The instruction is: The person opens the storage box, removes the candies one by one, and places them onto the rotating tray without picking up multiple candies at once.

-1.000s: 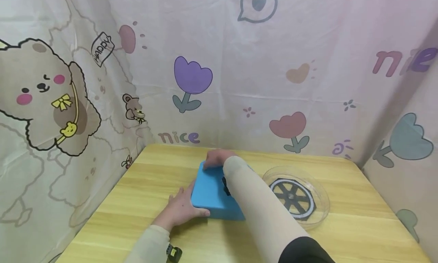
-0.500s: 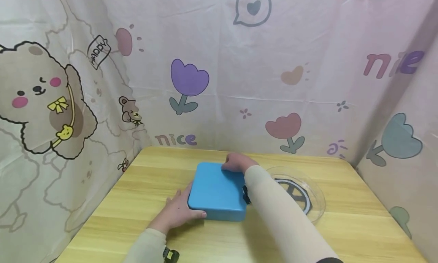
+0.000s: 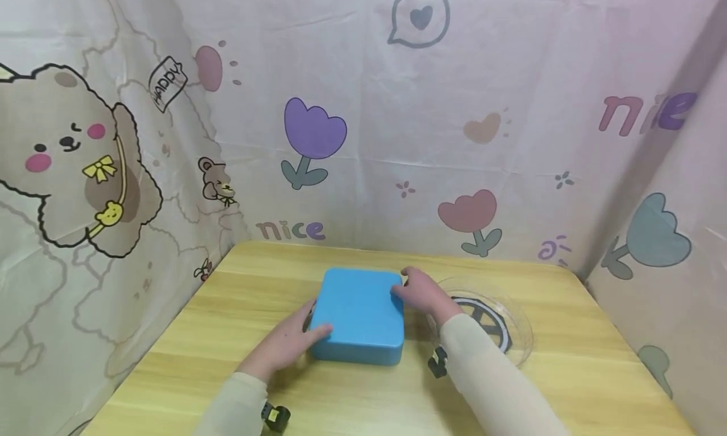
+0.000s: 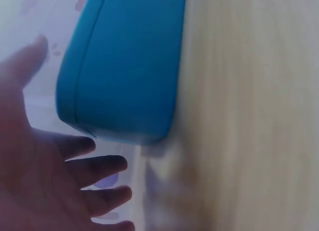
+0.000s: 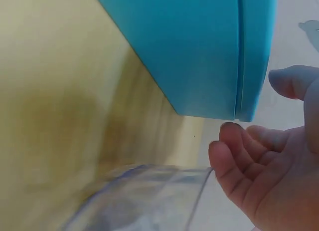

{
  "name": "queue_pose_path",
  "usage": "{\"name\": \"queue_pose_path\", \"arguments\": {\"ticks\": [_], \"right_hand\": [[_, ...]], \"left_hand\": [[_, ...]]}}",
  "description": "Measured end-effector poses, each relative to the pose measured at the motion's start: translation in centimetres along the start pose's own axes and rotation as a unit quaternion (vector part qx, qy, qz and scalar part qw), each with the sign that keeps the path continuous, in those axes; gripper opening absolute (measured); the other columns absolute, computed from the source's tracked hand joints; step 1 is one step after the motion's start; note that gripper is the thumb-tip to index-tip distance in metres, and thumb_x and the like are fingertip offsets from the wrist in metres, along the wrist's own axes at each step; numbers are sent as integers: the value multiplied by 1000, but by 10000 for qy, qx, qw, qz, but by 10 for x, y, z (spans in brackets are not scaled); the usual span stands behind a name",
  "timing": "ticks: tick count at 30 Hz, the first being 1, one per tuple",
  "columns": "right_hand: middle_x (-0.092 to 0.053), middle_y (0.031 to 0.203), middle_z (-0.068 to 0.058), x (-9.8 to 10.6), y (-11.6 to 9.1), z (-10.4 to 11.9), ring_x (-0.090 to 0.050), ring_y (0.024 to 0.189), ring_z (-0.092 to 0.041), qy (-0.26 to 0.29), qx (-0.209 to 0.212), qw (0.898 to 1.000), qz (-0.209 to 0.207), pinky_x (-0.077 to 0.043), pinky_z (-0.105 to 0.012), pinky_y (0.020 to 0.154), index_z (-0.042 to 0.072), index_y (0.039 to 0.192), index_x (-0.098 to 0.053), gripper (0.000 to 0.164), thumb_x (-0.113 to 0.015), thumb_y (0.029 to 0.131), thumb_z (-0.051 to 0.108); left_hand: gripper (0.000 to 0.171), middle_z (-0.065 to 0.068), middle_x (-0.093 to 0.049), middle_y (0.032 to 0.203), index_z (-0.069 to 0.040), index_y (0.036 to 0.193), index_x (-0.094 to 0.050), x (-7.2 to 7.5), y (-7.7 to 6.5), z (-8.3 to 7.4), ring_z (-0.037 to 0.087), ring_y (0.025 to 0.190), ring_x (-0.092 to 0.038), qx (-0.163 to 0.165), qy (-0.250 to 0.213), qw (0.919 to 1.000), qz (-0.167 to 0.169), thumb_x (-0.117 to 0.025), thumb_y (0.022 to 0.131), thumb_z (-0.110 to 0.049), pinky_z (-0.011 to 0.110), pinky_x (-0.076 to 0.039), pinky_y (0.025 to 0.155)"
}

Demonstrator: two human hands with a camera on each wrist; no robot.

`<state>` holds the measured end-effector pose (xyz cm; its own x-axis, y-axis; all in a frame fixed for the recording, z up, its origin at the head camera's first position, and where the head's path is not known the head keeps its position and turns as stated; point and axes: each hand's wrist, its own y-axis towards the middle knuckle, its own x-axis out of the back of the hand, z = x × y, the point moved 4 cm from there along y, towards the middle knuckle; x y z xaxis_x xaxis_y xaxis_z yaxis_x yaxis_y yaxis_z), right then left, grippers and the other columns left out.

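Observation:
A blue square box (image 3: 358, 306) with its lid on sits flat on the table; the lid seam runs along its side in both wrist views. At the box's left side is my left hand (image 3: 284, 344), its thumb over the front left corner. In the left wrist view, that hand's fingers (image 4: 99, 168) are spread and extended. My right hand (image 3: 423, 294) is at the far right corner. The right wrist view shows its thumb (image 5: 294, 81) close to the lid's edge and its fingers loosely bent beside the corner, with nothing gripped between them.
To the right of the box, a clear round dish (image 3: 525, 322) stands on the wooden table (image 3: 216, 335). A dark spoked wheel shape with a pale ring (image 3: 483, 319) shows in it, partly behind my right forearm. A patterned curtain (image 3: 363, 108) closes off the back and sides.
My right hand has moved from the box's far edge rightward to its far right corner, uncovering the lid. The left hand has slid slightly back, its thumb rising from the front side to the top.

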<state>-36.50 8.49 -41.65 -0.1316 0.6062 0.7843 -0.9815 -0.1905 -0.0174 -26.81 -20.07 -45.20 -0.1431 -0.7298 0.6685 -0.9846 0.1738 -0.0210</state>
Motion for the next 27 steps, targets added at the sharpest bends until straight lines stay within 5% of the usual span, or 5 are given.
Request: {"name": "queue_pose_path", "arguments": {"ticks": [10, 18, 27], "right_hand": [[-68, 105, -11, -5, -38, -2, -64, 94, -24, -138, 306, 9994, -102, -54, -48, 86, -4, 150, -42, 70, -67, 93, 30], [-64, 92, -5, -20, -58, -1, -59, 79, -18, 221, 492, 9985, -16, -52, -39, 69, -5, 150, -40, 70, -66, 94, 28], [-67, 102, -9, -26, -60, -1, -60, 83, -19, 534, 528, 9971, -144, -53, -42, 73, -6, 149, -40, 69, -66, 93, 25]], "left_hand": [[72, 22, -44, 152, -3, 157, -33, 4, 14, -21, 45, 137, -42, 98, 164, 9991, -382, -47, 105, -51, 66, -32, 109], [71, 31, -37, 153, 7, 155, -29, 0, 16, -24, 51, 138, -37, 304, 484, 9969, -537, -45, 107, -42, 68, -32, 108], [68, 26, -47, 142, 4, 154, -34, -3, 18, -29, 44, 127, -50, 431, 514, 9958, -626, -47, 106, -43, 67, -39, 103]]}}
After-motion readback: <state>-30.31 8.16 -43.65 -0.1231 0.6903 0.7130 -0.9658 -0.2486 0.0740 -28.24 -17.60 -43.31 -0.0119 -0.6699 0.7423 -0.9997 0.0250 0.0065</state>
